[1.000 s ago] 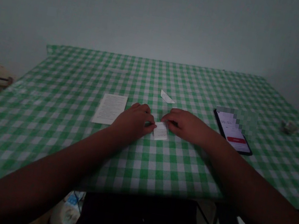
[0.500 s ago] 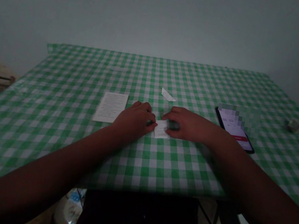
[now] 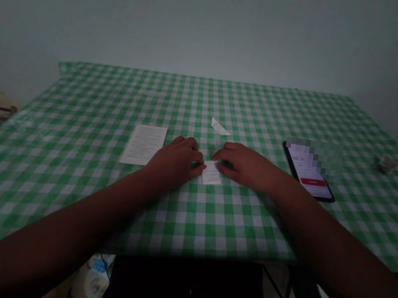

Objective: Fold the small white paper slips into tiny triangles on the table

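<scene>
Pinching a small paper slip [image 3: 212, 173] from both sides, the left hand [image 3: 178, 158] and right hand [image 3: 244, 165] curl closed on its edges, so it lies pinned flat on the green checked tablecloth [image 3: 210, 217]. From the slip, a printed sheet [image 3: 143, 145] lies at 9 o'clock, a paper scrap [image 3: 220, 127] at 12, and a lit phone [image 3: 309, 171] at 3, all clear of the hands.

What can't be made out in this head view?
All in the head view, which is dim:
- Print on the slip: too small.
- Edges of the slip: covered by the left hand and right hand, so whether they pinch or press it is unclear.
- Text on the sheet: too small.
- Top of the phone screen: pixelated.
- The grey lump at far right: blurred, so I can't identify it.
</scene>
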A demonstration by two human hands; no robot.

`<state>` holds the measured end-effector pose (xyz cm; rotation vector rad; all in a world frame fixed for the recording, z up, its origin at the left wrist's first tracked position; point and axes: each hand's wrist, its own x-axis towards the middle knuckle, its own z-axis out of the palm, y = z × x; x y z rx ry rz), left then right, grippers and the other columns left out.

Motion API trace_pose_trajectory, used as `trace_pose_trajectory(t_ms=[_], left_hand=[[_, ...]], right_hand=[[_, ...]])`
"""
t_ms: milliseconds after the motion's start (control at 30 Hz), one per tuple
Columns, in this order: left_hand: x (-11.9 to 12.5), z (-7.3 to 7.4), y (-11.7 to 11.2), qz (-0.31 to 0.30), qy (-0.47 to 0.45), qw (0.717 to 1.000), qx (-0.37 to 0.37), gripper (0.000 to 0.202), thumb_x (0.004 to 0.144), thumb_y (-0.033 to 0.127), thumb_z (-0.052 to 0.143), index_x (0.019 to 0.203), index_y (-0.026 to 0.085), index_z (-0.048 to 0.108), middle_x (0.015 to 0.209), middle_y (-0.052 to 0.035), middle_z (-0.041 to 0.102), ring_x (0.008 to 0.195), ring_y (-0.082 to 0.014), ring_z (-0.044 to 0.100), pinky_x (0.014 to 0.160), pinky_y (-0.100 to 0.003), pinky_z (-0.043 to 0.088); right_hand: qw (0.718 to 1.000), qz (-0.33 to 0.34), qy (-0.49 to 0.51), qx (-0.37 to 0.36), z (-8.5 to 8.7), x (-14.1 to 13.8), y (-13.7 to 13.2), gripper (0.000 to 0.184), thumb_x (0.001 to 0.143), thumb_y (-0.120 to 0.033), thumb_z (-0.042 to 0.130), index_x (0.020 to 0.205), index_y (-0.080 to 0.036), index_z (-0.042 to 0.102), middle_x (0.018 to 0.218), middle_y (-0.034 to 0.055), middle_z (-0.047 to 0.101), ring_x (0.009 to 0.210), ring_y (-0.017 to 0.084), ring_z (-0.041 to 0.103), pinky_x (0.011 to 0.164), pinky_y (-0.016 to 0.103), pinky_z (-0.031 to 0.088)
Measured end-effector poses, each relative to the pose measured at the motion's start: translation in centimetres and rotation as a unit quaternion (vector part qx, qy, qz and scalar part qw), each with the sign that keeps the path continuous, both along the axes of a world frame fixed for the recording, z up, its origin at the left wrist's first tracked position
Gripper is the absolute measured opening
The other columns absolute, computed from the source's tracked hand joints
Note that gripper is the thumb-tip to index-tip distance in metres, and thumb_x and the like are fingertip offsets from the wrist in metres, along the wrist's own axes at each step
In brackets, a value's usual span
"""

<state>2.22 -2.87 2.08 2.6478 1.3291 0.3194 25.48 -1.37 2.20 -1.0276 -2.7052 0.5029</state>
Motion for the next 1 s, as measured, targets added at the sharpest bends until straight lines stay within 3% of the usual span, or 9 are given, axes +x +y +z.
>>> trace_pose_trajectory(t_ms=[333,600,767,1000], left_hand=[[0.0,-0.1,0.0,0.01,-0.005,1.0,-0.007,0.018,0.091,0.034,0.064,0.097,0.023,0.077,0.107,-0.0069,0.063,0.101,-0.0236,0.055,0.094,-0.04,0.048],[0.0,0.0,-0.1,0.009,-0.009,1.0,-0.012,0.019,0.091,0.034,0.063,0.095,0.022,0.077,0.106,-0.0065,0.063,0.1,-0.0228,0.054,0.094,-0.039,0.048],[-0.1,-0.2,-0.1,0.002,-0.009,1.0,0.001,0.017,0.091,0.034,0.064,0.096,0.023,0.076,0.106,-0.0064,0.062,0.1,-0.0227,0.054,0.095,-0.039,0.048],[-0.2,-0.6,0.0,-0.007,-0.009,1.0,0.009,0.019,0.093,0.034,0.061,0.097,0.022,0.075,0.107,-0.0068,0.062,0.1,-0.0227,0.053,0.094,-0.038,0.047]], right_hand=[[1.0,0.0,-0.028,-0.009,0.3,0.1,-0.6,0.031,0.086,-0.03,0.065,0.115,-0.019,0.066,0.108,0.0115,0.062,0.1,0.028,0.057,0.089,0.042,0.047],[0.999,0.002,-0.048,-0.019,1.3,0.3,-1.3,0.05,0.078,-0.036,0.074,0.124,-0.019,0.064,0.113,0.0113,0.059,0.106,0.029,0.056,0.094,0.043,0.048],[1.0,0.008,-0.015,-0.024,0.8,0.5,-0.4,0.032,0.087,-0.029,0.065,0.118,-0.02,0.069,0.105,0.0086,0.062,0.099,0.023,0.06,0.091,0.037,0.048],[1.0,-0.024,-0.01,0.005,-0.2,-0.1,0.4,0.023,0.09,-0.025,0.061,0.109,-0.021,0.074,0.1,0.0069,0.067,0.093,0.021,0.063,0.082,0.032,0.048]])
